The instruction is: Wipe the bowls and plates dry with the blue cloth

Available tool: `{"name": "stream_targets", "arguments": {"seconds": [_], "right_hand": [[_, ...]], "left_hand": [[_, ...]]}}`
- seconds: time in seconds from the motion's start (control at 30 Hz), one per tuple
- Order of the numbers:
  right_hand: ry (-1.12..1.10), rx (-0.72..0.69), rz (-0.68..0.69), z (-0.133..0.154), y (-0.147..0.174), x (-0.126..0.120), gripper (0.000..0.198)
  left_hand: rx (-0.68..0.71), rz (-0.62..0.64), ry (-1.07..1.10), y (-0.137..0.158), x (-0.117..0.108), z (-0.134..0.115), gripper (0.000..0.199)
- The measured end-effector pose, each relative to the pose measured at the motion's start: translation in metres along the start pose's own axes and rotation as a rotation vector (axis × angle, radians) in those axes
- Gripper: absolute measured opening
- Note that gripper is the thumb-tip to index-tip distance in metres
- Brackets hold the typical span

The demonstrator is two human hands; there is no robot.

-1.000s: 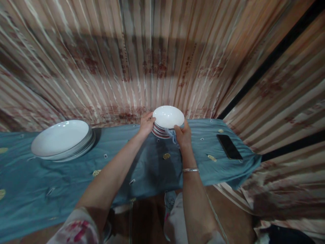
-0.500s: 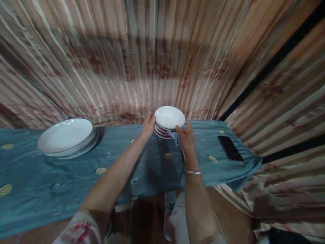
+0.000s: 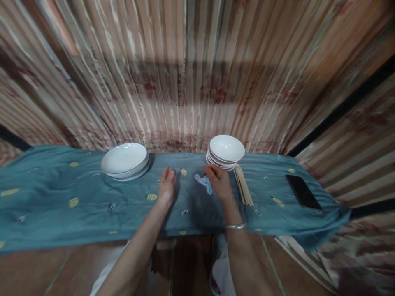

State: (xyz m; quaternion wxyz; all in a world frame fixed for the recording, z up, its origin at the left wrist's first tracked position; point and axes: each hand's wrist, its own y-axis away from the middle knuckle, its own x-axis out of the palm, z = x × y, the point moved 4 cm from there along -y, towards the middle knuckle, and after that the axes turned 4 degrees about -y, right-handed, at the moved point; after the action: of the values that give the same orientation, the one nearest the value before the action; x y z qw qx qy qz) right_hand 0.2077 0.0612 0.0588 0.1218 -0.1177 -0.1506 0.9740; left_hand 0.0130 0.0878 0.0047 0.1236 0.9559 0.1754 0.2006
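Note:
My right hand (image 3: 217, 181) pinches a crumpled light-blue cloth (image 3: 205, 184), which hangs from the fingertips over the table. Just behind it stands a stack of white bowls (image 3: 227, 148), the lower rims showing reddish bands. My left hand (image 3: 167, 185) is empty, fingers loosely bent and apart, above the tablecloth. It is between the bowls and a stack of large white plates (image 3: 125, 159) on the left. Beside my right hand lies a bundle of wooden chopsticks (image 3: 242, 186), one end close to the bowls.
A blue-green patterned tablecloth (image 3: 89, 213) covers the long table. A black phone (image 3: 303, 192) lies near its right end. Pleated curtains (image 3: 197, 90) hang right behind the table, and dark bars cross the curtain on the right.
Both hands have come away from the bowl stack, which now stands by itself. My left hand moved left and nearer; the right keeps the cloth. The view swung left, and the chopsticks came into sight.

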Motion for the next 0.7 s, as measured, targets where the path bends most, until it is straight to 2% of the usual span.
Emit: {"name": "stream_targets", "arguments": {"seconds": [0.1,0.23,0.33,0.47,0.57,0.7], "right_hand": [[-0.041,0.019,0.206,-0.002,0.009,0.054,0.032],[-0.124,0.089,0.342,-0.014,0.019,0.104,0.029],[-0.118,0.151,0.351,-0.023,0.024,0.127,0.025],[-0.056,0.14,0.368,-0.026,0.032,0.151,0.022],[0.0,0.149,0.385,-0.025,0.032,0.168,0.021],[0.144,0.137,0.382,-0.016,0.013,0.195,0.025]], "left_hand": [[-0.032,-0.076,0.046,0.0,-0.026,-0.009,0.028],[-0.021,-0.156,0.092,-0.005,-0.056,-0.021,0.027],[0.033,-0.185,0.099,-0.011,-0.077,-0.028,0.033],[0.146,-0.21,0.06,-0.022,-0.098,-0.034,0.058],[0.203,-0.208,0.042,-0.03,-0.107,-0.036,0.076],[0.204,-0.178,0.037,-0.034,-0.112,-0.041,0.085]]}}
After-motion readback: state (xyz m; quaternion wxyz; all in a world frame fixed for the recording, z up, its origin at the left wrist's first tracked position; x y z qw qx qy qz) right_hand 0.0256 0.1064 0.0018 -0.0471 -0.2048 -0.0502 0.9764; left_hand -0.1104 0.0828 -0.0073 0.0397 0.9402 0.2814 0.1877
